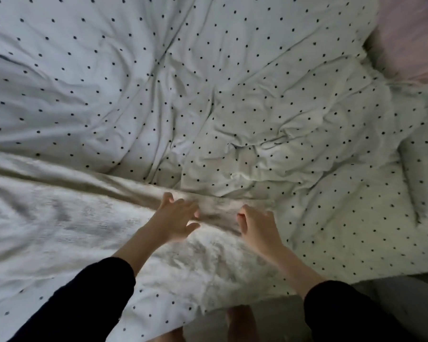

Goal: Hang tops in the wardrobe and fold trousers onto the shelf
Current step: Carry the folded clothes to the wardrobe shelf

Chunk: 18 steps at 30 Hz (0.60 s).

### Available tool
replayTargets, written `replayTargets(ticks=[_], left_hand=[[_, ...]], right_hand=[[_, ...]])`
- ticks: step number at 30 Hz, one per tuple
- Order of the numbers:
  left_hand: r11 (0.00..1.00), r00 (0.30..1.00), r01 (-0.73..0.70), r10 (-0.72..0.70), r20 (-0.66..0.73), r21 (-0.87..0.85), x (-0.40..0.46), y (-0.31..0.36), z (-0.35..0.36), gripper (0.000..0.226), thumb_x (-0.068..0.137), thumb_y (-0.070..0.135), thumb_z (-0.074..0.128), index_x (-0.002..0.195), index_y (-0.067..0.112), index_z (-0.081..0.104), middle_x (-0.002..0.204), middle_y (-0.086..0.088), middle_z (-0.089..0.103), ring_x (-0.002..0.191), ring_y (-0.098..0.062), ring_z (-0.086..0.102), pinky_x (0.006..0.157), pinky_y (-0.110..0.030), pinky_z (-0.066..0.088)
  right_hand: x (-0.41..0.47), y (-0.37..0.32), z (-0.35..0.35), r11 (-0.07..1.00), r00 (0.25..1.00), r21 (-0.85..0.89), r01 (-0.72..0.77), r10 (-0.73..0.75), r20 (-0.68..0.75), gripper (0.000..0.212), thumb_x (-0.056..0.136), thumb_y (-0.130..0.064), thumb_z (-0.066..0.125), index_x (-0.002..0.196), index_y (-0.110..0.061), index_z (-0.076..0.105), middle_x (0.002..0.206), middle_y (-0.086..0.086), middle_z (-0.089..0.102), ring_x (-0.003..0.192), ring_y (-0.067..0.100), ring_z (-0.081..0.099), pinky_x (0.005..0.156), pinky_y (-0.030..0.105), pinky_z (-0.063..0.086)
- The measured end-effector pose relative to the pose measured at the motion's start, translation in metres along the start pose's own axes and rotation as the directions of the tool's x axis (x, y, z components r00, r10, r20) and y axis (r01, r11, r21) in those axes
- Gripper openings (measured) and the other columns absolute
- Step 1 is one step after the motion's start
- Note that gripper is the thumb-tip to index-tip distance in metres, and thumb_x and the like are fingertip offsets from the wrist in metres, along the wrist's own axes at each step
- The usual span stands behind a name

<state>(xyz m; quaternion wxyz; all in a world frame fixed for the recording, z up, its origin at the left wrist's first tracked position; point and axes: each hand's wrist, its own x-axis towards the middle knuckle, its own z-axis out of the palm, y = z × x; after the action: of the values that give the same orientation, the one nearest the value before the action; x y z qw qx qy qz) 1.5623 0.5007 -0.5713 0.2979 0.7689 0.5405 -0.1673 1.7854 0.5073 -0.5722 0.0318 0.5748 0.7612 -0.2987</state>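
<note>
The fluffy cream garment [89, 218] lies spread across the near left of the bed, running from the left edge to just under my hands, with its right end bunched between them. I cannot tell from here whether it is a top or trousers; the pile is blurred and no sleeve, leg or waistband shows clearly. I judge it soft, limp and light, with a plush nap that should give some friction, so it ought not to slide out of a pinch, but it will sag and fold on itself wherever it is unsupported. Best hold, I think, is at two points along one edge, well apart, so it hangs flat when lifted.

My left hand [177, 218] has its fingers spread and reaching over the fabric's far fold; whether the fingertips touch it I cannot say. My right hand [257, 227] sits just beside, fingers loosely curled above the bunched end, not clearly pinching anything. Dark sleeves [84, 299] cover both forearms.

Beneath and beyond lies the white dotted duvet [208, 95], heavily creased. A pale pink pillow [410, 33] sits at the far right corner. Bare feet [240, 322] show at the near edge.
</note>
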Motion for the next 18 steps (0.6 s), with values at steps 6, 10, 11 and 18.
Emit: replayTargets(ticks=[6, 10, 11, 18], left_hand=[[0.998, 0.97, -0.047, 0.054, -0.238, 0.035, 0.045, 0.049, 0.012, 0.045, 0.082, 0.013, 0.061, 0.126, 0.022, 0.054, 0.125, -0.003, 0.056, 0.113, -0.026, 0.055, 0.091, -0.049, 0.036], [0.99, 0.981, 0.094, -0.074, -0.178, 0.108, 0.068, 0.07, 0.008, 0.05, 0.091, 0.009, 0.048, 0.137, 0.024, 0.036, 0.133, 0.001, 0.048, 0.121, -0.021, 0.045, 0.102, -0.046, 0.024], [0.986, 0.981, 0.092, -0.066, -0.18, 0.138, 0.067, 0.073, 0.007, 0.04, 0.091, 0.012, 0.047, 0.13, 0.021, 0.042, 0.126, 0.003, 0.052, 0.118, -0.021, 0.047, 0.102, -0.044, 0.024], [0.997, 0.932, 0.072, -0.065, -0.357, 0.009, 0.013, 0.068, 0.017, 0.028, 0.069, 0.006, 0.074, 0.093, 0.018, 0.066, 0.084, 0.002, 0.071, 0.075, -0.02, 0.067, 0.079, -0.04, 0.037]], right_hand=[[0.023, 0.049, -0.02, 0.971, 0.977, -0.19, -0.148, 0.173, 0.125, 0.054, 0.095, -0.026, 0.047, 0.145, -0.02, 0.029, 0.144, -0.002, 0.039, 0.133, 0.022, 0.033, 0.1, 0.045, 0.031], [0.021, 0.067, -0.026, 0.982, 0.982, -0.183, -0.057, 0.088, 0.168, 0.036, 0.096, -0.026, 0.045, 0.13, -0.02, 0.051, 0.122, -0.004, 0.057, 0.122, 0.019, 0.044, 0.101, 0.04, 0.028], [0.017, 0.069, -0.027, 0.985, 0.986, -0.164, -0.05, 0.075, 0.151, 0.028, 0.094, -0.027, 0.048, 0.118, -0.018, 0.058, 0.105, -0.005, 0.059, 0.113, 0.019, 0.048, 0.098, 0.038, 0.03], [-0.029, 0.074, -0.031, 0.983, 0.984, 0.054, 0.175, -0.177, 0.021, 0.015, 0.069, -0.018, 0.076, 0.074, -0.007, 0.067, 0.084, 0.003, 0.069, 0.086, 0.025, 0.065, 0.07, 0.036, 0.048]])
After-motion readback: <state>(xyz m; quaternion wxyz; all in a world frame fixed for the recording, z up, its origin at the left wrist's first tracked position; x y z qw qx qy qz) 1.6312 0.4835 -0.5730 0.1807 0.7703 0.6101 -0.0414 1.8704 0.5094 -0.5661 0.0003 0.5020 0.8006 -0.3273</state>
